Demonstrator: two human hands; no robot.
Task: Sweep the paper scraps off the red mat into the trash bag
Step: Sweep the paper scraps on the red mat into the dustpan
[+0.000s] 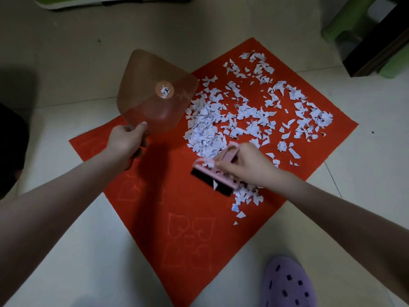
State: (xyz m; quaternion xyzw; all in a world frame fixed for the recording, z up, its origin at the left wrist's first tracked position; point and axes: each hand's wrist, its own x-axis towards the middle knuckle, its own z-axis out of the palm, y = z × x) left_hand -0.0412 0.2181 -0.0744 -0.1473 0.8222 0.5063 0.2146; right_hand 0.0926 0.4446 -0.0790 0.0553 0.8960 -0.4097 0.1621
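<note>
Our left hand (125, 141) grips a translucent brown plastic dustpan (155, 94); our right hand (245, 166) clasps a pink black-bristled brush (212, 177), white paper scraps (205, 129) just beyond, on the red mat (177, 229).

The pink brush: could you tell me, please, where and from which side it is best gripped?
Take the pink brush by its looped handle, from above, as the right hand does: the black bristles point down at the red mat, leaving the handle on top free.
</note>
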